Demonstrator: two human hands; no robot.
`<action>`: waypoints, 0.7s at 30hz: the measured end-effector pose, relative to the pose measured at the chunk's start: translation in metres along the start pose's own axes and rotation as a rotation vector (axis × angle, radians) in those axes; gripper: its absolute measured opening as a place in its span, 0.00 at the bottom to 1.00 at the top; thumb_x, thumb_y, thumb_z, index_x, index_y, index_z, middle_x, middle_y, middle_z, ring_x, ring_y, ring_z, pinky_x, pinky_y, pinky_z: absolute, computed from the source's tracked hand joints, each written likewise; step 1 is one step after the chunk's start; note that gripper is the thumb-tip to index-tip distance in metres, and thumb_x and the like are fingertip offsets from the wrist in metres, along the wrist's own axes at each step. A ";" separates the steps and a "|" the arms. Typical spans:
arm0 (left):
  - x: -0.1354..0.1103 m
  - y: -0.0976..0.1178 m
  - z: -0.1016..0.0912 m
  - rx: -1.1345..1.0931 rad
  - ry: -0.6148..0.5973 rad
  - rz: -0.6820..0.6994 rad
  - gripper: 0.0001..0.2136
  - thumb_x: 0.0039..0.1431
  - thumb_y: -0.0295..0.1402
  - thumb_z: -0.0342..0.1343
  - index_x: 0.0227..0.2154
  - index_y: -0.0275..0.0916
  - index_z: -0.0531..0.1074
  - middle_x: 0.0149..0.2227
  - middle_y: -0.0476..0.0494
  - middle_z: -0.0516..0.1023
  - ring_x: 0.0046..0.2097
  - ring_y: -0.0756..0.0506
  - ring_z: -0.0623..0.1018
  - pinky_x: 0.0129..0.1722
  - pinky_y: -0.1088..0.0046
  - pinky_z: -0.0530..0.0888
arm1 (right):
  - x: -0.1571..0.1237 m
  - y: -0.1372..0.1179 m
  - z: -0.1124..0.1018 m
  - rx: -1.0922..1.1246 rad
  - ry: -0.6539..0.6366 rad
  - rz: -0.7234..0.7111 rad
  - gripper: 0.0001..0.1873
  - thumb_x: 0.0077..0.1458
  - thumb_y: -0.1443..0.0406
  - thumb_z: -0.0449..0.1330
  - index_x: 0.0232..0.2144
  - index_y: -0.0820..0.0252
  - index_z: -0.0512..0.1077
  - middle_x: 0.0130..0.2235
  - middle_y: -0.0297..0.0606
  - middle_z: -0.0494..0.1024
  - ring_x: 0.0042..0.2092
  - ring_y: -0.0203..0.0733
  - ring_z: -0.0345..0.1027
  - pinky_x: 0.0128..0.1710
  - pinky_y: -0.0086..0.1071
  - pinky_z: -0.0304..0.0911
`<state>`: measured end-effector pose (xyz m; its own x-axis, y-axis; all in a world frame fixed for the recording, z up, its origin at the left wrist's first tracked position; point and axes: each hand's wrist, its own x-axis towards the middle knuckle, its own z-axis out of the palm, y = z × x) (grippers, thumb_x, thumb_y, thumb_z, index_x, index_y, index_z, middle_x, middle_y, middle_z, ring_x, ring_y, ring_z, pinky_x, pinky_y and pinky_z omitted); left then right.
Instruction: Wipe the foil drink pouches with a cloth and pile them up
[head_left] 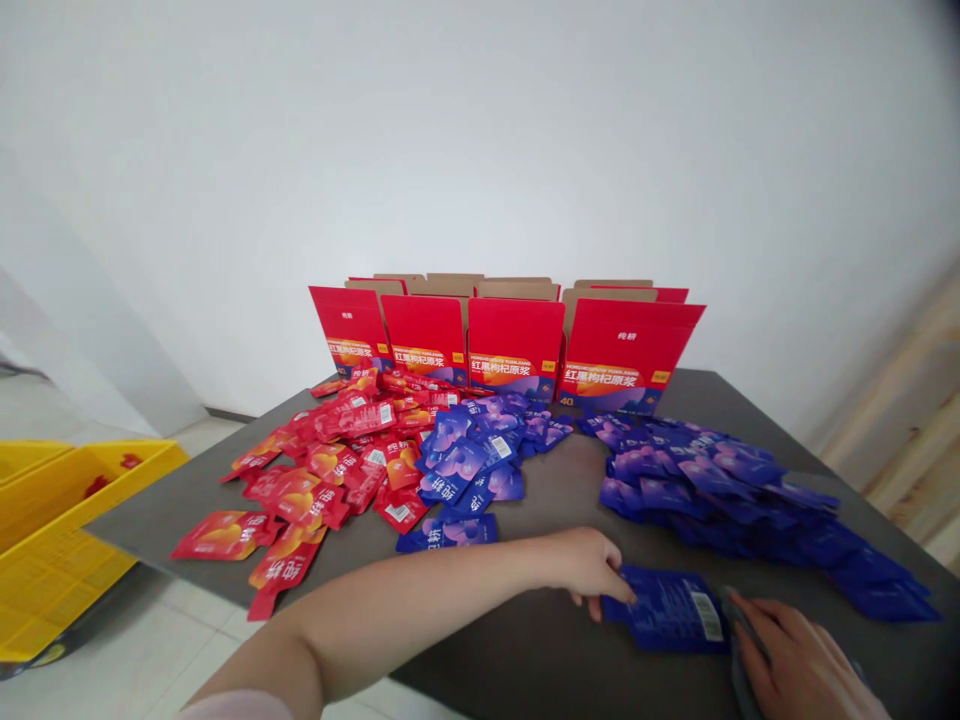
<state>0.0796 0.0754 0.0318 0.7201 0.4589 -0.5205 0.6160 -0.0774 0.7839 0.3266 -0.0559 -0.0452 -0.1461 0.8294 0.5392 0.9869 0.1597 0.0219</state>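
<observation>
A blue pouch (667, 612) with a white barcode label lies near the front edge of the dark table. My left hand (589, 568) pinches its left end between thumb and fingers. In my right hand (802, 655) is a grey cloth (742, 660), pressed up against the pouch's right edge. Beyond my hands, a heap of blue pouches (697, 475) spreads along the right side. A second pile of blue pouches (472, 450) rests mid-table, beside a pile of red pouches (330, 470) on the left.
Several red cartons (517, 340) with raised flaps stand in a row at the back of the table (559, 490), before a white wall. A yellow crate (90, 550) stands low at the left. Wooden boards (919, 430) lean at the right.
</observation>
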 end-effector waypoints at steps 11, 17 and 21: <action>-0.001 0.076 -0.079 0.777 0.302 0.669 0.02 0.57 0.30 0.51 0.30 0.38 0.63 0.34 0.47 0.71 0.40 0.47 0.75 0.34 0.75 0.69 | 0.013 -0.023 -0.014 -0.107 0.067 0.073 0.15 0.58 0.64 0.50 0.42 0.59 0.75 0.38 0.40 0.79 0.39 0.42 0.73 0.39 0.36 0.70; 0.058 0.087 -0.099 1.333 0.397 0.822 0.10 0.63 0.22 0.44 0.42 0.39 0.67 0.47 0.38 0.70 0.44 0.47 0.72 0.35 0.73 0.69 | 0.013 -0.018 -0.010 -0.111 0.074 0.017 0.16 0.57 0.65 0.50 0.41 0.56 0.76 0.37 0.39 0.79 0.38 0.43 0.73 0.37 0.37 0.71; 0.091 0.099 -0.112 1.334 0.487 0.753 0.13 0.61 0.18 0.43 0.42 0.36 0.69 0.45 0.37 0.71 0.43 0.45 0.71 0.35 0.73 0.68 | 0.013 -0.018 -0.009 -0.110 0.062 0.024 0.16 0.57 0.65 0.50 0.41 0.57 0.76 0.37 0.39 0.79 0.39 0.42 0.73 0.39 0.37 0.71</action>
<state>0.1702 0.2085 0.0996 0.9688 0.1656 0.1844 0.1984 -0.9641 -0.1766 0.3080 -0.0532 -0.0310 -0.1211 0.7968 0.5919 0.9921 0.0778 0.0984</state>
